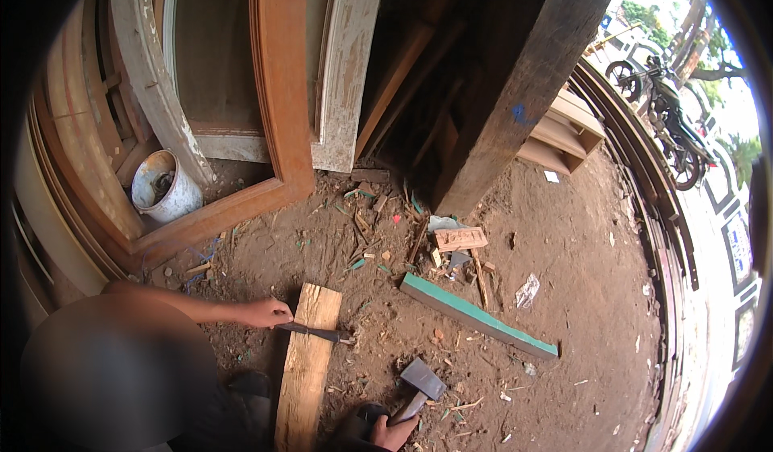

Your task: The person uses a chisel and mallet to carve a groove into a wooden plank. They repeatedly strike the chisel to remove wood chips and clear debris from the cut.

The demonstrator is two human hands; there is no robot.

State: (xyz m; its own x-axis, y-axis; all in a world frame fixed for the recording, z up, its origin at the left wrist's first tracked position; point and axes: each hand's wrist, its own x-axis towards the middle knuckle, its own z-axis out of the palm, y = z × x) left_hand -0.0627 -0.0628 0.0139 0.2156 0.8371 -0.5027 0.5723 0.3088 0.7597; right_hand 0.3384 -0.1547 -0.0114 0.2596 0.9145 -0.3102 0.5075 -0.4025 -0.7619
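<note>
Left hand (270,313): positioned left of centre in the lower half of the frame. Thumb and fingers are pressed together, pinching the left end of a dark metal tool (326,334). The tool is long and narrow; its exact kind cannot be told. It lies crosswise over the wooden plank (304,383), with its right end projecting past the plank's right edge.

Right hand (394,433): positioned at the lower edge of the frame, right of the plank. Fingers are closed around the handle of a hammer (423,379). The hammer head is directed toward the upper right and is well apart from the metal tool.

Plank: pale, rough-faced, running from the centre-left of the frame down to the lower edge, over bare ground (588,291).

Surrounding items: a beam with a green face (475,317) lies diagonally right of centre. Just above it rests a reddish-brown wood block (460,238) among scraps. A crumpled clear wrapper (527,290) lies near the beam. At upper left, a stained white bucket (181,205) stands beside an orange-brown wooden frame (282,73). A thick dark post (523,89) occupies the upper centre-right. A motorcycle (676,122) stands at upper right.
</note>
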